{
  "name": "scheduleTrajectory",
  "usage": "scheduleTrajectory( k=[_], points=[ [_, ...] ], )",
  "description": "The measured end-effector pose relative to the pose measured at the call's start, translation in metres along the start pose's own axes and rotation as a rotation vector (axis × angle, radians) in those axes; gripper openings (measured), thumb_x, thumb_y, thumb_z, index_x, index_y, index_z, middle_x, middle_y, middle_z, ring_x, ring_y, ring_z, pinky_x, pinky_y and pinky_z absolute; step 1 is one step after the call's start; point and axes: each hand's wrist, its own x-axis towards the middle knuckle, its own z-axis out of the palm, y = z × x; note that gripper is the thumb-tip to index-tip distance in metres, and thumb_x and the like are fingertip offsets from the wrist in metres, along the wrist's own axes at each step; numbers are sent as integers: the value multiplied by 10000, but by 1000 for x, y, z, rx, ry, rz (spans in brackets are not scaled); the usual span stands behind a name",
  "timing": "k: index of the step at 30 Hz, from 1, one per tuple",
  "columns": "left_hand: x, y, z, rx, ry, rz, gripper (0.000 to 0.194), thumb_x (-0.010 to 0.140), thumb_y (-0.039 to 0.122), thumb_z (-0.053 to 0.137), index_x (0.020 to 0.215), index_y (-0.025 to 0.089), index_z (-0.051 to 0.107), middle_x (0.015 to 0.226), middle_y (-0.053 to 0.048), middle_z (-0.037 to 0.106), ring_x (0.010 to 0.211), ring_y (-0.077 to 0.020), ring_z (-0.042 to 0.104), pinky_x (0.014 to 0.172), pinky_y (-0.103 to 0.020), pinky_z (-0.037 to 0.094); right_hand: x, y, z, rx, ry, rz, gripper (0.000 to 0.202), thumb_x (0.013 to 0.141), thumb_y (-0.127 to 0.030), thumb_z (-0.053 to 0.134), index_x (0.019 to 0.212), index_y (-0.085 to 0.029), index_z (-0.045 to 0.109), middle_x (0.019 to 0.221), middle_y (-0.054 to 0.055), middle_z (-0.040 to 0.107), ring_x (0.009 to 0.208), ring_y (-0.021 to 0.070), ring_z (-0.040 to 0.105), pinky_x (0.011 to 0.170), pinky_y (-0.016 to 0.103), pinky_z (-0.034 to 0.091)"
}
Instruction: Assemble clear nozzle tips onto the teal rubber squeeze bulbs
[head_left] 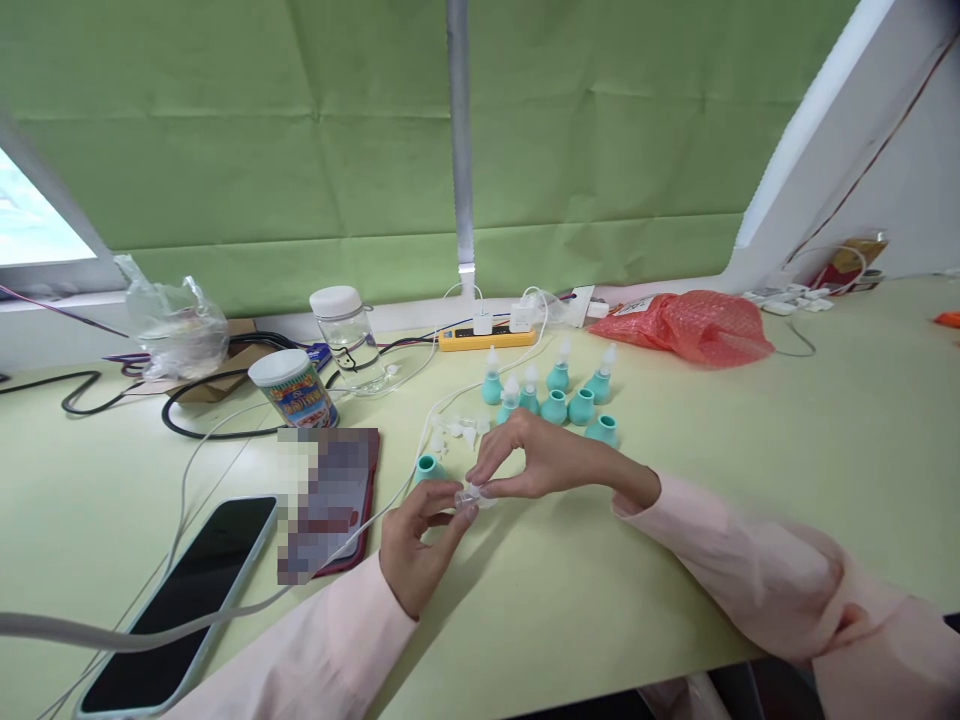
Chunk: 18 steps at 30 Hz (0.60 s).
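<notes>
Between my two hands is a small clear plastic nozzle piece (472, 497), held just above the table. My left hand (424, 535) pinches it from the left with thumb and fingertips. From the right, my right hand (536, 455) grips its other end, fingers closed. Just beyond the left hand stands an open teal rubber bulb (429, 468). Small loose clear parts (465, 428) lie behind the hands. Farther back are several teal bulbs with clear tips fitted (559, 373), and others with open necks (554, 406).
On the left lie a black-screened phone (187, 600) and a second phone in a red case (337, 500), with a white cable (382, 505) across it. A printed canister (294, 388), a clear jar (349, 340), a yellow power strip (487, 340) and a red bubble-wrap bag (697, 325) stand behind.
</notes>
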Motion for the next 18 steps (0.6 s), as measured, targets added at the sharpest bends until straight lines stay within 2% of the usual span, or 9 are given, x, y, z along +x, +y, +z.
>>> scheduleTrajectory(
  k=[6,12,18],
  points=[
    [1,1,0,-13,30,-28,163,685,247,601,800,153,536,708,-37,643,627,-159,624,552,-264,516,-1,1,2,-129,28,-64,165,728,-224,556,855,-214,662,780,17,667,702,119,581,648,233,432],
    [0,2,-1,0,27,-10,165,685,255,602,796,154,535,694,-37,651,627,-166,629,553,-271,519,0,1,2,-77,23,-82,191,731,-250,553,876,-187,659,789,32,667,718,115,584,651,220,440],
    [1,1,0,-9,54,-9,178,681,249,607,804,144,533,720,-54,658,648,-173,632,557,-274,527,-1,-2,-2,1,-37,47,208,674,-209,589,867,-181,660,817,23,666,762,124,593,685,219,457]
  ],
)
